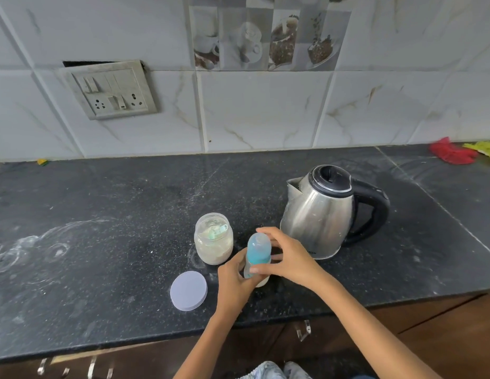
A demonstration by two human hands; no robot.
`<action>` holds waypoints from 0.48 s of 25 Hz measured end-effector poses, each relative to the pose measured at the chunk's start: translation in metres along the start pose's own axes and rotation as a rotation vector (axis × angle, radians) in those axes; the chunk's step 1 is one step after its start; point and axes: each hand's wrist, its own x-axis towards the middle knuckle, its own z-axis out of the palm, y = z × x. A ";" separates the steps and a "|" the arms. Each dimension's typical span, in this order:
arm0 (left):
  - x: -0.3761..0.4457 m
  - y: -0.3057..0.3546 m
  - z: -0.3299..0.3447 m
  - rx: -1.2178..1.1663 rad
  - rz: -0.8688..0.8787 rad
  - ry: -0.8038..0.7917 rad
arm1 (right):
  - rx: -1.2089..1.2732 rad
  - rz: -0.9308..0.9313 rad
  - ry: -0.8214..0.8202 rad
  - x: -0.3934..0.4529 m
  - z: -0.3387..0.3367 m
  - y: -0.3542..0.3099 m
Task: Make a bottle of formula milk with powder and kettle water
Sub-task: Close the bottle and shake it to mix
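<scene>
Centre-bottom of frame: you hold a small baby bottle (258,255) upright on a black speckled stone counter (101,214). The bottle has a clear domed plastic cap w/ a blue teat section under it & pale milky contents at the base. Your left hand (235,283) wraps the lower body, fingers curled round it. Your right hand (290,258) grips the cap area, thumb in front, fingers arched over the top.

Just left of the bottle: a round clear jar (213,239), open, holding off-white powder w/ a pale green scoop (219,231) lying inside. Its flat round lid (188,290), lavender-grey, lies on the counter below the jar, near your left hand.

Right of the bottle, just behind your right hand: a brushed-steel kettle (320,214), black lid & black loop handle, spout facing left.

Counter looks dusty w/ white smears at frame left. Marbled white wall tiles behind; a grimy switch plate (109,90) upper left; red & yellow cloths (454,154) far right.
</scene>
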 end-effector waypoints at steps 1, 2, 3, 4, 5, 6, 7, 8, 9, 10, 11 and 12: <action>0.002 0.006 -0.002 -0.023 0.001 -0.015 | 0.127 0.022 -0.030 -0.006 -0.007 0.006; 0.004 0.014 -0.004 -0.051 0.006 -0.038 | 0.209 0.046 -0.037 -0.014 -0.013 0.010; 0.008 0.024 -0.007 -0.081 0.008 -0.064 | 0.266 0.057 -0.030 -0.020 -0.018 0.011; 0.012 0.035 -0.011 -0.113 0.001 -0.093 | 0.291 0.051 -0.017 -0.026 -0.020 0.010; 0.016 0.046 -0.015 -0.142 -0.010 -0.122 | 0.293 0.029 0.004 -0.030 -0.021 0.008; 0.020 0.057 -0.019 -0.168 -0.016 -0.154 | 0.288 -0.002 0.038 -0.032 -0.022 0.002; 0.024 0.069 -0.022 -0.193 -0.015 -0.188 | 0.301 -0.034 0.083 -0.033 -0.021 -0.005; 0.026 0.079 -0.025 -0.222 -0.011 -0.226 | 0.339 -0.063 0.127 -0.034 -0.021 -0.012; 0.028 0.090 -0.028 -0.251 -0.011 -0.258 | 0.390 -0.090 0.159 -0.033 -0.020 -0.019; 0.029 0.099 -0.031 -0.277 -0.020 -0.284 | 0.441 -0.118 0.177 -0.032 -0.020 -0.025; 0.029 0.107 -0.034 -0.297 -0.030 -0.304 | 0.483 -0.139 0.176 -0.031 -0.020 -0.029; 0.029 0.114 -0.037 -0.307 -0.036 -0.318 | 0.526 -0.158 0.160 -0.030 -0.020 -0.033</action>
